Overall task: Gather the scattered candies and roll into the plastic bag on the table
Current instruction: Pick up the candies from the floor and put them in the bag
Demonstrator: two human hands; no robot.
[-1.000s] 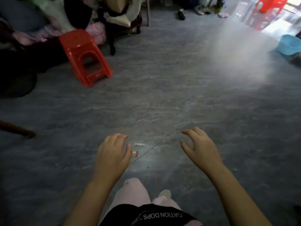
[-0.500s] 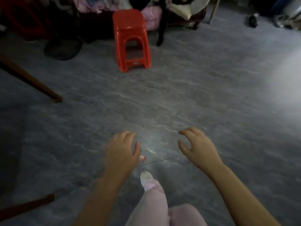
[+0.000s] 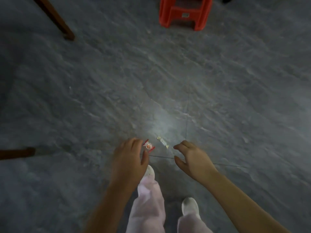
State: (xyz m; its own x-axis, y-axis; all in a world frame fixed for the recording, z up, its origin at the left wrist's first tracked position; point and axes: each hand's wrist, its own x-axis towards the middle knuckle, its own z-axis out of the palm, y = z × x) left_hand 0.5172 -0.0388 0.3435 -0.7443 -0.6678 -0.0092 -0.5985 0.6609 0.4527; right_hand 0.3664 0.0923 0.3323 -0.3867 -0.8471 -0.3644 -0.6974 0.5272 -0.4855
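Note:
Two wrapped candies lie on the grey floor in front of my feet. The red-and-white candy sits just right of my left hand's fingertips. The pale, clear-wrapped candy lies a little further right, near a tile seam. My left hand hovers above the floor with loosely curved fingers and holds nothing. My right hand is spread with thumb and fingers apart, also holding nothing, just right of the pale candy. No plastic bag, roll or table top is in view.
A red plastic stool stands at the top of the view. A brown wooden leg slants in at upper left and another pokes in from the left edge. My pink trouser legs and white shoes are below.
My view has tilted down and moved closer to the floor; the stool slid to the top edge. Both hands have dropped toward the two candies, still holding nothing.

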